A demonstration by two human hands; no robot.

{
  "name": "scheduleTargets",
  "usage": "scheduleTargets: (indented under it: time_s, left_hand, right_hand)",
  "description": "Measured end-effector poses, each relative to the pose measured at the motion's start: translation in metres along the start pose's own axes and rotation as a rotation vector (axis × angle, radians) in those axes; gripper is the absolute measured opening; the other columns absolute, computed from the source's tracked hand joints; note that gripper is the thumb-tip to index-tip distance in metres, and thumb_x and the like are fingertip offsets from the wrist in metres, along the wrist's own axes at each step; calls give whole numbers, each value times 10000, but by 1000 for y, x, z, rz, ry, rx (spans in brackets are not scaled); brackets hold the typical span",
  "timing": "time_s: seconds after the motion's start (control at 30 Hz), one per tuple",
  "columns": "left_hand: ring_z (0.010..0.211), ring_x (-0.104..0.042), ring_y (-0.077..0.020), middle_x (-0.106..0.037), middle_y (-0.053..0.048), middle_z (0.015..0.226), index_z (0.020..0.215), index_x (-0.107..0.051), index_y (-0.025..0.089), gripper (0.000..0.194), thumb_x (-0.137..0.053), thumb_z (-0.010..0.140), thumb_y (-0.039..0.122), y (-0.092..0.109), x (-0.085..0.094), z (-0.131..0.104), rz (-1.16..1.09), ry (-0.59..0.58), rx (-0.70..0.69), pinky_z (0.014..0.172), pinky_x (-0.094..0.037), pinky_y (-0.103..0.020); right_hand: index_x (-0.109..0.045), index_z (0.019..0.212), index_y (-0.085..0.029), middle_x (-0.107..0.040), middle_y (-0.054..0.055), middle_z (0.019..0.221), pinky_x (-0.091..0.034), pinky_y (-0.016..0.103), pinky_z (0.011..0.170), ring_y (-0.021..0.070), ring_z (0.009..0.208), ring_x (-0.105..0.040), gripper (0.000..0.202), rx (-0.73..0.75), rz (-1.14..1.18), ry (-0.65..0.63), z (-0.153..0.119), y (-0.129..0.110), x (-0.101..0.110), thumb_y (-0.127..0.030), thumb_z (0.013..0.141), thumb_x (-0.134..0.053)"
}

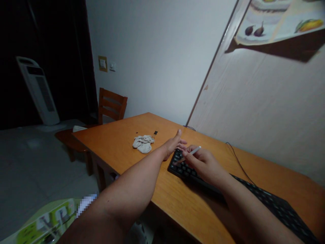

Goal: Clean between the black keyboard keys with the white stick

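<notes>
A black keyboard [189,171] lies along the front part of the wooden table. My left hand [174,146] rests at the keyboard's far left end, its thumb raised and fingers stretched out, holding nothing. Pinched in my right hand [200,159] is a slim brush [195,150] with a pale handle. Its darker tip points down at the keys near the keyboard's left corner; whether it touches them I cannot tell. My right hand and forearm hide part of the keyboard's middle.
On the wooden table [111,135] lie a crumpled whitish cloth [143,144] and a small black square piece [155,132]. A dark cable [238,157] runs behind the keyboard. A wooden chair [111,105] stands beyond. Lower left, a green-and-white power strip [48,222] sits on a round surface.
</notes>
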State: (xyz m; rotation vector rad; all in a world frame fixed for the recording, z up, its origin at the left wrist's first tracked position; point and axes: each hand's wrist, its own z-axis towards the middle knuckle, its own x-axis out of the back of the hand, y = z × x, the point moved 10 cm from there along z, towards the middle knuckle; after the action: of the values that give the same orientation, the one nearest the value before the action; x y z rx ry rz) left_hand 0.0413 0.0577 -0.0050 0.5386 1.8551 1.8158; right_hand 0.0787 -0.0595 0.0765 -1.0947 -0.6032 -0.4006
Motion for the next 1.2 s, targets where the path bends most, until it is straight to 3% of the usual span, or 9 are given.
scheduleTargets:
  time_s: [0.1,0.23,0.33,0.47,0.7,0.9,1.07,1.2]
  left_hand:
    - [979,-639,-263,-708,-127,987,1123,-610,121,953,-143,771,874,-3,-2,3,-30,-36,3,857,-456,-350]
    - [976,-635,-268,-706,-131,976,1135,-612,111,971,-163,758,885,-6,-2,6,-50,-37,9,867,-451,-362]
    - [972,-631,-265,-704,-125,965,1128,-621,108,977,-165,755,887,-5,-1,5,-41,-17,12,846,-449,-351]
    - [985,-625,-255,-702,-125,991,1119,-626,116,964,-165,762,882,-3,-1,2,-24,2,18,818,-450,-319]
    - [974,-626,-263,-694,-138,987,1137,-609,93,995,-166,747,894,-4,-3,4,-50,-35,10,825,-455,-336]
    - [970,-615,-253,-692,-121,982,1127,-619,110,974,-164,756,887,-4,0,2,-43,0,29,822,-438,-325]
    - [961,-618,-266,-685,-135,989,1157,-599,90,1010,-177,733,905,-6,-3,4,-78,-31,33,811,-441,-340]
    - [942,-622,-259,-691,-135,985,1137,-610,99,1011,-173,723,912,-8,-1,6,-62,-21,36,790,-441,-328]
  right_hand:
    - [-577,713,-216,-623,10,665,-379,295,611,178,633,-557,260,-24,-161,14,-1,5,14,-368,910,-501]
    - [-543,687,-228,-594,9,645,-371,307,614,196,640,-555,263,-28,-286,148,-3,-4,35,-366,904,-487]
    - [-552,711,-231,-583,6,650,-367,294,602,180,620,-536,266,10,-151,122,-4,-16,25,-385,915,-477]
    - [-579,719,-217,-619,16,708,-385,290,631,169,642,-540,283,49,-46,-36,-3,-21,2,-359,933,-461]
    - [-562,714,-222,-593,1,646,-374,290,609,171,623,-546,267,20,-187,75,-4,-14,22,-351,929,-470]
    - [-548,737,-203,-601,-11,632,-397,277,633,157,630,-564,247,37,-57,-62,-5,-20,-1,-331,932,-466]
    - [-565,724,-209,-631,-4,693,-373,268,597,164,647,-566,243,15,-204,54,-4,-9,20,-330,910,-466]
    - [-566,740,-215,-624,-5,684,-382,269,590,166,629,-564,250,8,-155,17,-1,0,19,-351,910,-444]
